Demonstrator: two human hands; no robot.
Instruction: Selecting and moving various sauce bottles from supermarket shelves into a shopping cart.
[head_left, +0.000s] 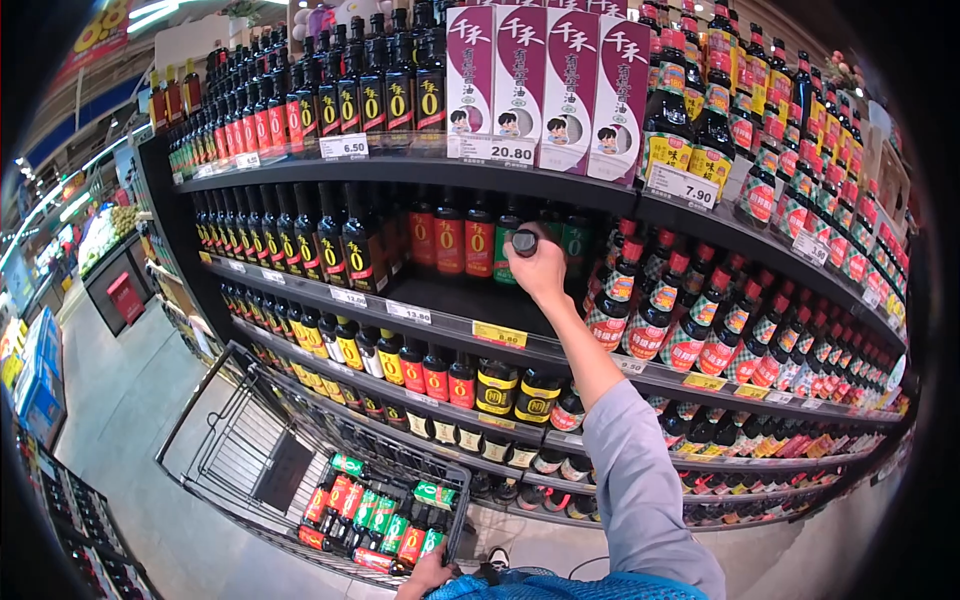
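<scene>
My right hand (541, 262) reaches into the second shelf and grips a dark-capped bottle (526, 241) near its neck. A green-labelled soy sauce bottle (505, 255) and red-labelled soy sauce bottles (448, 247) stand just left of the hand. Below, my left hand (429, 574) is at the near end of a metal shopping cart (461, 480); whether its fingers close on the rim is unclear. Several red- and green-labelled bottles (381, 517) lie and stand in the cart, close to the left hand.
Purple-and-white cartons (568, 90) and dark bottles fill the top shelf. Red-capped bottles (615, 300) crowd the shelf to the right. Price tags line the shelf edges (450, 319). A produce stand (112, 262) and red bin (125, 298) are at the far left.
</scene>
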